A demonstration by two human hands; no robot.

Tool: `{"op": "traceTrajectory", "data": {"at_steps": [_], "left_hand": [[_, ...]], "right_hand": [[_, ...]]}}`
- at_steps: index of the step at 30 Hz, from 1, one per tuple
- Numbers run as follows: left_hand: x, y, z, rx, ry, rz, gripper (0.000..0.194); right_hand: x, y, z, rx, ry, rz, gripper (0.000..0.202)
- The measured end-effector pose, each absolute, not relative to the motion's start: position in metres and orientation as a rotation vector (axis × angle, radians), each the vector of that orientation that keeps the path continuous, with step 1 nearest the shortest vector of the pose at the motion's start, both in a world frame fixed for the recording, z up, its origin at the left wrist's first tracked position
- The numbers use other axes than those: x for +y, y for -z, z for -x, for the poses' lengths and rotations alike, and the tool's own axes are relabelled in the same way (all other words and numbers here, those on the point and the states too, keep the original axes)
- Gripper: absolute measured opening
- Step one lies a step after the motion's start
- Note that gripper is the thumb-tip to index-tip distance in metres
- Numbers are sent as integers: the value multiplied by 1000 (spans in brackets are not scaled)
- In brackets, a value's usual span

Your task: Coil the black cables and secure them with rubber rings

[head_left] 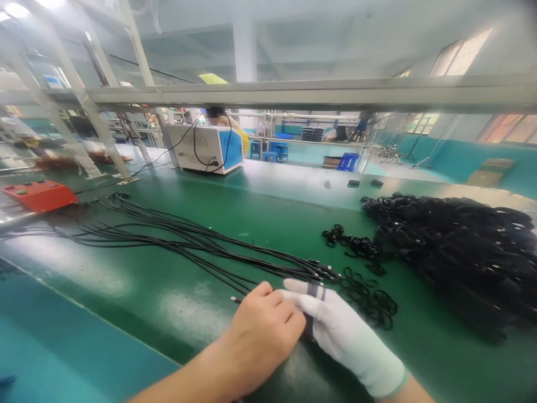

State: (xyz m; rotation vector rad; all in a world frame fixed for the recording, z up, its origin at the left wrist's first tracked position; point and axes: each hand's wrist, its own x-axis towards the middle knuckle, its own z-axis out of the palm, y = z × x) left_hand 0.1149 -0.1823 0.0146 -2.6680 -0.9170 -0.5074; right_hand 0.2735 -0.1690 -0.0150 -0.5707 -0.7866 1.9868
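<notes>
My bare left hand (268,319) is closed, its knuckles turned up, and a black cable (236,300) with a metal plug end pokes out beside it. My right hand (344,336), in a white glove, meets it fingertip to knuckle. Dark bands (312,290) circle a gloved finger. Something black, apparently part of the cable, shows between the palms; most of it is hidden by my fingers. Just beyond my hands lies a bundle of long black cables (201,240), plug ends toward me. Small black loops (369,296), like rubber bands, lie scattered right of the glove.
A big heap of coiled black cables (453,252) covers the bench's right side. On the green bench (268,207) stand a white and blue machine box (205,148) at the back and a red control box (39,195) at far left. A shelf beam (293,95) crosses above; a person is partly visible behind.
</notes>
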Motion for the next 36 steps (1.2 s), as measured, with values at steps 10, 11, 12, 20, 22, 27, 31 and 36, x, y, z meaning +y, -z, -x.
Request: {"op": "traceTrajectory", "data": {"at_steps": [10, 11, 12, 20, 22, 27, 31, 36], "left_hand": [[-130, -41, -94, -630, 472, 3095, 16], [-128, -37, -94, -630, 485, 3139, 15], [-127, -34, -94, -628, 505, 3161, 14], [-131, -54, -103, -675, 273, 3235, 18], [-126, -58, -104, -810, 209, 3488, 10], [-129, -46, -101, -1412, 645, 3849, 11], [-152, -28, -100, -1723, 1242, 3550, 4], [-173, -8, -106, -1746, 1598, 3122, 13]], "right_hand": [[-178, 23, -260, -746, -2362, 238, 28], [-178, 25, -260, -719, -2397, 234, 27], [-177, 26, -260, -706, -2413, 241, 24], [-176, 38, -267, -694, -2530, 236, 37], [-178, 37, -270, -676, -2571, 193, 38], [-184, 32, -272, -742, -2525, 157, 38], [-183, 28, -269, -875, -2407, 272, 38], [-179, 20, -264, -1002, -2284, 375, 37]]}}
